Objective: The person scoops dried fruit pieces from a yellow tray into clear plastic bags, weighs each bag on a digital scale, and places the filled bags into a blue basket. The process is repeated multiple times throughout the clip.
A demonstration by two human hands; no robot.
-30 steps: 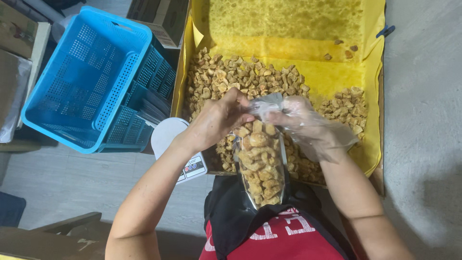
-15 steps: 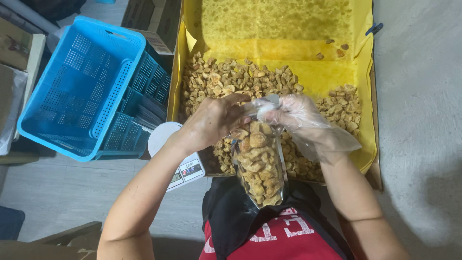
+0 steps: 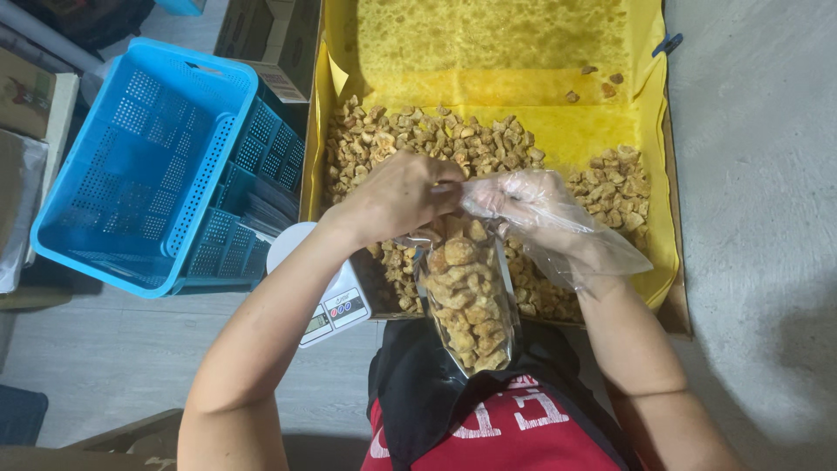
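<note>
A clear plastic bag [image 3: 468, 301] full of golden fried snack pieces hangs upright in front of my body. My left hand [image 3: 397, 196], bare, pinches the bag's top edge. My right hand [image 3: 523, 202], inside a loose transparent glove, grips the same top edge from the other side. Just beyond the bag lies a heap of the same snack pieces [image 3: 436, 139] in a cardboard box lined with yellow paper [image 3: 488, 48].
A blue perforated plastic crate [image 3: 139, 166] stands to the left on the floor. A small white digital scale [image 3: 327, 296] sits under my left forearm. Cardboard boxes [image 3: 261, 35] stand at the back left. Grey floor [image 3: 758, 218] lies to the right.
Both hands stay on the top of the bag with small finger movements. The bag hangs in about the same place.
</note>
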